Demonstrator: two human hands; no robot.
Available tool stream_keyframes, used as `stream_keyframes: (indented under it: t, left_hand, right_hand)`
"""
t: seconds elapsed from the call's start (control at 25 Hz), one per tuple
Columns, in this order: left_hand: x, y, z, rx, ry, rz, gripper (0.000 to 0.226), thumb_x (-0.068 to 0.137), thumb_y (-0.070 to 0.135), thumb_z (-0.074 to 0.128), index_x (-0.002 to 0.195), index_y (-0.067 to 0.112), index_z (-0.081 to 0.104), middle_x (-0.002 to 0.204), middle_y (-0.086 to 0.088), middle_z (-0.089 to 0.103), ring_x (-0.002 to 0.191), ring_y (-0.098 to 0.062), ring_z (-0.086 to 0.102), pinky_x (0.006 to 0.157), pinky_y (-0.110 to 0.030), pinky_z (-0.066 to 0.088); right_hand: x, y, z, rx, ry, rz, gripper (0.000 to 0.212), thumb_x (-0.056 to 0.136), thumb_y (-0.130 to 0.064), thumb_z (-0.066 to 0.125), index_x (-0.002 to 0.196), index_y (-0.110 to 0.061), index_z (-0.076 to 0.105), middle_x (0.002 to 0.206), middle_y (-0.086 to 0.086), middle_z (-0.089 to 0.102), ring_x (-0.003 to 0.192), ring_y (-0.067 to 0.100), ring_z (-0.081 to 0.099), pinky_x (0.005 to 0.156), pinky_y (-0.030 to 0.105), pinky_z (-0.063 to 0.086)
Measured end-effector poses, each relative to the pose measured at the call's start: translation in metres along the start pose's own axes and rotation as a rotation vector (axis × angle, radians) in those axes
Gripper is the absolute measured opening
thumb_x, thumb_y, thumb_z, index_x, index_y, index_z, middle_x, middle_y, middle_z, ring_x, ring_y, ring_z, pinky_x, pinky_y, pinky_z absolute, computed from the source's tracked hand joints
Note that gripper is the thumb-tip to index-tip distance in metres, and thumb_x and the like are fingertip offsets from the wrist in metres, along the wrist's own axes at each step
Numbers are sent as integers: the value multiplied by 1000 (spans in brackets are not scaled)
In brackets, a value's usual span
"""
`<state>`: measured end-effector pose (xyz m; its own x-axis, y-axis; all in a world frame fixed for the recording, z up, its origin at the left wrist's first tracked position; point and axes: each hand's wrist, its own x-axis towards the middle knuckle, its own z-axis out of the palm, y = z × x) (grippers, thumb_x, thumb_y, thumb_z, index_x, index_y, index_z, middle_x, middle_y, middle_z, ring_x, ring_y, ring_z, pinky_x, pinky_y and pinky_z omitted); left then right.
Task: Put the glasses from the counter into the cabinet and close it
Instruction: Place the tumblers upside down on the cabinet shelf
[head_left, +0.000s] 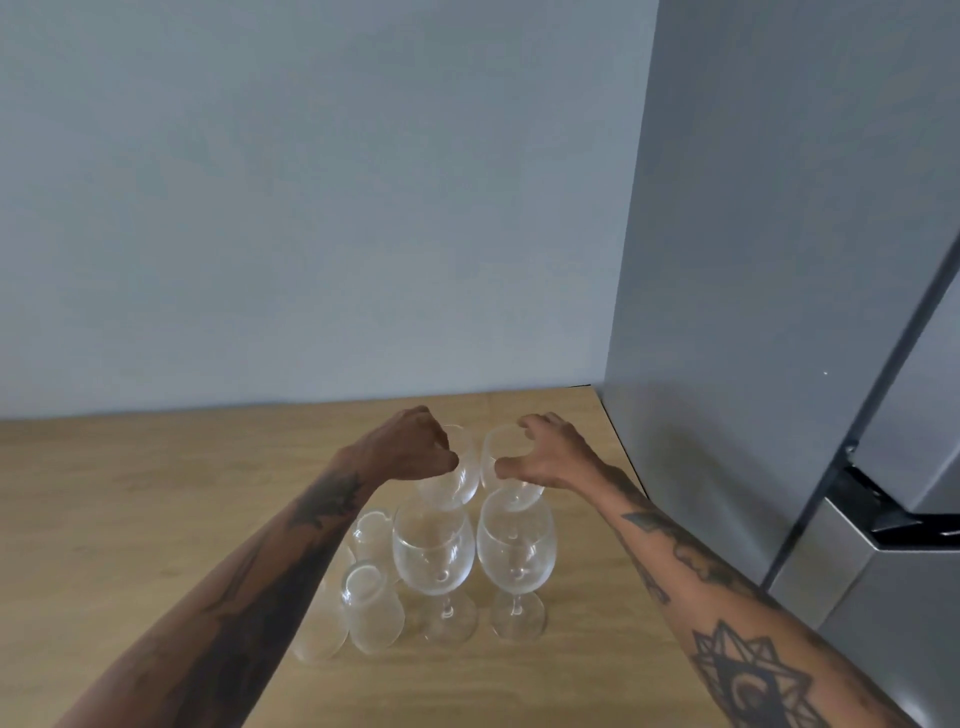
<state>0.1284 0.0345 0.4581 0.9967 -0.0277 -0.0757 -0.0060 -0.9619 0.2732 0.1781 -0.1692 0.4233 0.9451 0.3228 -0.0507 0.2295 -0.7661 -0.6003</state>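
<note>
counter: light wood grain
wall: pale blue-grey
wine glasses: clear
fridge: grey
forearms: dark tattoos

Clear glasses clustered upright on wood counter, 4 stemmed.

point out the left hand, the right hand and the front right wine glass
left hand (410, 447), head view, on the back of the hand
right hand (550, 452), head view, on the back of the hand
front right wine glass (515, 545), head view, on the bowl
</note>
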Motion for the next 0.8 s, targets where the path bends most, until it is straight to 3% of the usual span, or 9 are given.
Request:
stream_keyframes:
  t: [0.12, 0.24, 0.44, 0.52, 0.64, 0.8]
  left_hand:
    - [-9, -6, 0, -31, 21, -5, 31, 82, 29, 57, 89, 4, 76, 112, -15, 68, 111, -23, 59, 95, -31, 49]
    - [-15, -10, 3, -84, 37, 30, 25, 83, 30, 60, 96, 17, 78, 119, -6, 64, 116, -18, 58, 98, -25, 45]
    - [-24, -15, 15, -126, 147, 48, 48, 90, 48, 60, 129, 21, 60, 143, -4, 47, 126, -24, 53, 106, -36, 42]
    - [-34, -14, 26, -125, 205, 72, 57, 90, 58, 53, 135, 23, 54, 152, -6, 40, 135, -26, 45, 110, -42, 40]
    - [-47, -9, 44, -48, 194, 101, 63, 94, 64, 39, 143, 24, 45, 159, -6, 29, 148, -25, 27, 114, -49, 34]
    - [-56, -4, 58, -47, 162, 82, 58, 101, 56, 31, 146, 20, 42, 159, -7, 28, 152, -23, 16, 115, -51, 30]
  right_hand:
    - [-4, -10, 2, 0, -42, 57, 93, 57, -49, 74, 140, -16, 45, 143, 4, 42, 129, 20, 49, 93, 37, 55]
    - [-11, -15, 0, 10, -35, 99, 98, 54, -50, 74, 141, -16, 44, 143, 4, 41, 128, 21, 49, 83, 39, 60]
    - [-27, -18, 5, -33, -23, 89, 97, 73, -53, 71, 151, -17, 27, 154, 11, 30, 138, 28, 40, 97, 34, 44]
    - [-38, -21, 15, -86, 34, 26, 92, 81, -59, 63, 152, -17, 22, 158, 10, 24, 142, 31, 35, 105, 39, 39]
    - [-49, -26, 33, -161, 72, -51, 75, 93, -58, 48, 150, -14, 27, 159, 10, 23, 145, 33, 26, 112, 46, 37]
    - [-57, -25, 44, -210, 118, -40, 64, 98, -53, 41, 146, -10, 35, 156, 11, 32, 146, 33, 23, 112, 46, 36]
